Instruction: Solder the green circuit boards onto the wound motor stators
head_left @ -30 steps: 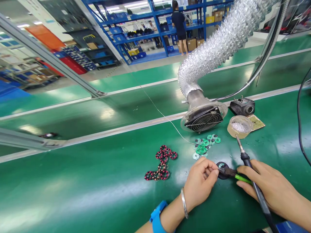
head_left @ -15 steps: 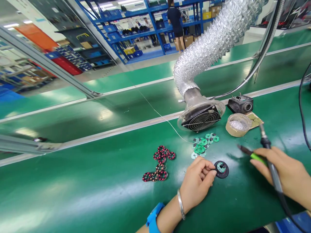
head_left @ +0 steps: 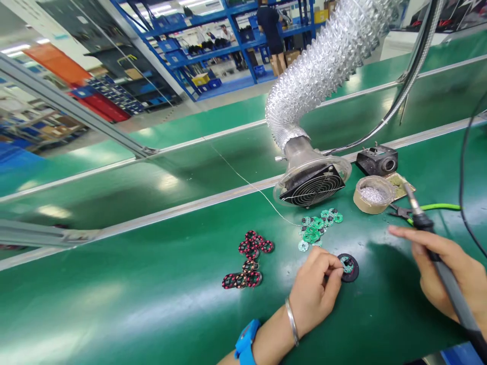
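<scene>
My left hand point(head_left: 317, 281) pinches the left edge of a small round black part with a green circuit board point(head_left: 347, 264) in its middle, lying on the green bench. My right hand point(head_left: 443, 261) is wrapped around a soldering iron point(head_left: 437, 248), its index finger stretched out to the left and the metal tip pointing up and away. Just beyond that hand lie cutting pliers point(head_left: 402, 212) with green handles. Several loose ring-shaped circuit boards point(head_left: 314, 230) are piled past my left hand. Farther left sit several red-and-black wound coils point(head_left: 249, 279).
A fume extractor point(head_left: 314, 190) hangs over the bench on a silver flexible duct point(head_left: 315, 86). Behind the pliers stand a tub of solder bits point(head_left: 371, 197), a sponge tray point(head_left: 399, 185) and a black iron holder point(head_left: 378, 160). Another person point(head_left: 271, 33) stands by the blue shelves.
My right hand has let go of the green-handled pliers, which now lie on the bench beside the tub. It still holds the soldering iron. My left hand stays at the round part.
</scene>
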Demonstrator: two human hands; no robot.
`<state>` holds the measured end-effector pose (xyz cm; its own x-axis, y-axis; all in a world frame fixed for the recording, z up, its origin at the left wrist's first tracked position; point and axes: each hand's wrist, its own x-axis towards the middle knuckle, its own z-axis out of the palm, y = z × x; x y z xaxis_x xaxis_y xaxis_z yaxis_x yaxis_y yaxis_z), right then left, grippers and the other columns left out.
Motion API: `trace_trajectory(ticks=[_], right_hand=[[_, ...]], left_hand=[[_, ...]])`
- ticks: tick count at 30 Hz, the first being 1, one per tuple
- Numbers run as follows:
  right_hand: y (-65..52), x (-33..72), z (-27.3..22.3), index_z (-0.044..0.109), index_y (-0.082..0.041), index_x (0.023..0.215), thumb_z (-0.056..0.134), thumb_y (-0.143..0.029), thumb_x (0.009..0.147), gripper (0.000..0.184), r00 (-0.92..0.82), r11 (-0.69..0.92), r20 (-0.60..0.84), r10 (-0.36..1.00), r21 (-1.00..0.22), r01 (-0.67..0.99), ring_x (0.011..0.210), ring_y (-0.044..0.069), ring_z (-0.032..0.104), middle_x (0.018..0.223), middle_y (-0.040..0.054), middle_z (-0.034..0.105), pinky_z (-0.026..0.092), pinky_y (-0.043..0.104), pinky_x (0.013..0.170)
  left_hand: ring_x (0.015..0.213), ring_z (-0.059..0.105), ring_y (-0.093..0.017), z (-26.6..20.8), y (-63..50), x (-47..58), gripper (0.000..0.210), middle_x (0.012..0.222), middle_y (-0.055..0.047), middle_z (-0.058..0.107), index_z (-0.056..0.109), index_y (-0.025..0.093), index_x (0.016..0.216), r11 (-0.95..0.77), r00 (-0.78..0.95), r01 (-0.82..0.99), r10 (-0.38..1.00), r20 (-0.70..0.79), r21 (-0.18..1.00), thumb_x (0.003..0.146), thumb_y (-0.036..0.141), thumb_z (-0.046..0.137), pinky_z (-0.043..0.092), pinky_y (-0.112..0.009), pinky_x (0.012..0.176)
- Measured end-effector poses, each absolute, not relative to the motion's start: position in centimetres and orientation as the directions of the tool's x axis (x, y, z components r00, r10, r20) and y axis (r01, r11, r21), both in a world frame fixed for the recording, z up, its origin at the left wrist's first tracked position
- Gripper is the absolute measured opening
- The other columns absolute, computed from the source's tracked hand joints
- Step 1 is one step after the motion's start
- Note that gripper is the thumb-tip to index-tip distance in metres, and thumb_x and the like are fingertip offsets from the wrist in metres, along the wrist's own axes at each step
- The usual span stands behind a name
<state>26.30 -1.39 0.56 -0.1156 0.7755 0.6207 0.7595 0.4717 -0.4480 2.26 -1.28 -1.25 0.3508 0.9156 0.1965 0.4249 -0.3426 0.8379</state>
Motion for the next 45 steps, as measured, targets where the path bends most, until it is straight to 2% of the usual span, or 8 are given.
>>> trace_trajectory(ticks=[3, 6, 13, 24, 29, 34, 40, 45], right_hand=[[-0.9, 24.0, 0.8, 0.057, -0.024, 0.114, 0.050, -0.012, 0.092, 0.026, -0.317, 0.590, 0.513, 0.798, -0.558, 0.583, 0.091, 0.019, 0.067, 0.106, 0.0037, 0.070, 0.055, 0.032, 0.080], [0.0, 22.5, 0.9, 0.053, -0.022, 0.112, 0.047, -0.007, 0.091, 0.027, -0.520, 0.680, 0.448, 0.727, -0.576, 0.454, 0.094, 0.020, 0.061, 0.103, 0.0056, 0.067, 0.051, 0.034, 0.080], [1.3, 21.7, 1.4, 0.052, -0.022, 0.108, 0.045, -0.006, 0.086, 0.028, -0.676, 0.698, 0.316, 0.666, -0.584, 0.415, 0.086, 0.021, 0.050, 0.088, 0.0041, 0.058, 0.043, 0.036, 0.074], [1.2, 22.1, 0.2, 0.051, -0.020, 0.113, 0.049, -0.003, 0.085, 0.033, -0.635, 0.710, 0.424, 0.646, -0.641, 0.293, 0.085, 0.019, 0.050, 0.098, 0.0055, 0.064, 0.046, 0.034, 0.078], [0.5, 22.5, 0.4, 0.054, -0.019, 0.117, 0.047, -0.003, 0.089, 0.033, -0.518, 0.697, 0.498, 0.695, -0.642, 0.319, 0.091, 0.019, 0.058, 0.099, 0.0068, 0.067, 0.050, 0.033, 0.080], [-1.0, 23.6, 2.4, 0.052, -0.019, 0.130, 0.050, -0.005, 0.088, 0.044, -0.390, 0.712, 0.596, 0.702, -0.566, 0.415, 0.079, 0.017, 0.063, 0.092, 0.0058, 0.067, 0.053, 0.028, 0.071], [-3.9, 23.5, 3.2, 0.065, -0.021, 0.106, 0.053, -0.014, 0.086, 0.024, -0.294, 0.640, 0.592, 0.750, -0.538, 0.549, 0.070, 0.020, 0.065, 0.079, 0.0049, 0.065, 0.054, 0.030, 0.060], [-5.2, 22.3, 1.8, 0.063, -0.020, 0.095, 0.049, -0.013, 0.089, 0.016, -0.232, 0.640, 0.633, 0.739, -0.552, 0.535, 0.058, 0.019, 0.061, 0.064, 0.0028, 0.062, 0.050, 0.035, 0.057]], left_hand=[[0.069, 0.051, -0.014, -1.2, -1.2, 2.2, 0.009, 0.080, -0.003, 0.052, 0.053, 0.018, 0.085, -0.377, 0.389, 0.456, 0.899, 0.200, 0.806, 0.088, 0.011, 0.048, 0.040, -0.024, 0.056], [0.071, 0.050, -0.015, -1.2, -1.2, 2.0, 0.010, 0.080, -0.003, 0.050, 0.051, 0.019, 0.085, -0.382, 0.389, 0.474, 0.899, 0.201, 0.793, 0.089, 0.011, 0.046, 0.040, -0.025, 0.059], [0.074, 0.051, -0.016, -1.2, -1.2, 1.9, 0.010, 0.082, -0.004, 0.051, 0.051, 0.019, 0.087, -0.384, 0.397, 0.468, 0.896, 0.199, 0.796, 0.089, 0.010, 0.045, 0.042, -0.026, 0.064], [0.062, 0.048, -0.011, -1.1, -1.5, 1.8, 0.010, 0.077, -0.001, 0.050, 0.053, 0.018, 0.084, -0.369, 0.379, 0.443, 0.903, 0.203, 0.817, 0.087, 0.009, 0.051, 0.040, -0.019, 0.053], [0.062, 0.048, -0.011, -1.0, -1.5, 1.8, 0.012, 0.077, -0.001, 0.051, 0.053, 0.018, 0.084, -0.400, 0.390, 0.463, 0.893, 0.224, 0.791, 0.086, 0.007, 0.049, 0.040, -0.020, 0.053], [0.065, 0.049, -0.012, -0.9, -1.5, 1.8, 0.011, 0.078, -0.003, 0.052, 0.054, 0.018, 0.084, -0.396, 0.383, 0.465, 0.896, 0.223, 0.792, 0.087, 0.008, 0.049, 0.041, -0.021, 0.054], [0.069, 0.051, -0.014, -0.9, -1.5, 1.7, 0.010, 0.080, -0.003, 0.053, 0.054, 0.017, 0.087, -0.411, 0.392, 0.462, 0.890, 0.235, 0.786, 0.088, 0.009, 0.049, 0.041, -0.022, 0.057], [0.068, 0.051, -0.013, -0.9, -1.5, 1.6, 0.011, 0.080, -0.003, 0.053, 0.054, 0.018, 0.086, -0.394, 0.379, 0.466, 0.898, 0.223, 0.792, 0.088, 0.008, 0.049, 0.041, -0.022, 0.056]])
